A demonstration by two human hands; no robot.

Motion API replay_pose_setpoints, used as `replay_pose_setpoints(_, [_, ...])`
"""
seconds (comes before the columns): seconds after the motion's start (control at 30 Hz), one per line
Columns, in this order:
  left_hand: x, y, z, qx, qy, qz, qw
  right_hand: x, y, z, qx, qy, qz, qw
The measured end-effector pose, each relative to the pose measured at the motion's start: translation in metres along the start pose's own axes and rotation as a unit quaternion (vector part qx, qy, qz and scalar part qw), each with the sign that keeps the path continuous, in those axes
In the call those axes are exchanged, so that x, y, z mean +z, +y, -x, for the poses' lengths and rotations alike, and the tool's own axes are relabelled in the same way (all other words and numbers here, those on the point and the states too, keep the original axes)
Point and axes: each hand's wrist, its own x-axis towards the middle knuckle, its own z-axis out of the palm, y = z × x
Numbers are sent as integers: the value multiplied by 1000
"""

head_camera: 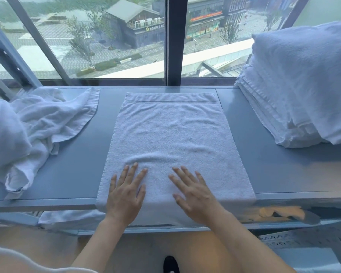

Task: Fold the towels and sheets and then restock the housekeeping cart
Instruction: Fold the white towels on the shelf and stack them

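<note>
white terry towel (169, 134) lies flat at centre of blue table (264, 154), near edge draping over table lip. soft, light, limp, likely grippy pile; best pinched at corners or hemmed far edge. left hand (124, 192) and right hand (193, 194) both flat, fingers spread, pressing towel's near end. crumpled towels (34, 131) left; folded stack (295, 91) right.
</note>
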Motion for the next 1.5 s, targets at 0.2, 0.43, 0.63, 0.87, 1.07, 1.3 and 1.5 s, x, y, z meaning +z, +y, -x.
replay_pose_setpoints(0.2, [-5, -4, 2, 15, -4, 7, 1000, 5, 9, 10, -19, -14, 68, 997])
replay_pose_setpoints(0.43, [-8, -10, 8, 53, 36, 36, 997, -14, 84, 66, 27, 10, 87, 996])
replay_pose_setpoints(0.63, [-1, -34, 21, 186, 98, 75, 975, -11, 107, 81, 14, 17, 117, 993])
replay_pose_setpoints(0.87, [3, -49, 24, 261, 95, -26, 960, -1, 111, 80, -13, 62, 151, 986])
replay_pose_setpoints(1.07, [-1, -42, 33, 259, 129, -45, 956, -1, 101, 84, -44, 126, 145, 980])
replay_pose_setpoints(1.3, [-40, -32, 60, 261, 170, -21, 950, -14, 69, 113, -21, 191, 111, 975])
replay_pose_setpoints(1.5, [-69, -44, 110, 226, 166, 19, 960, -25, 32, 152, 53, 192, 83, 976])
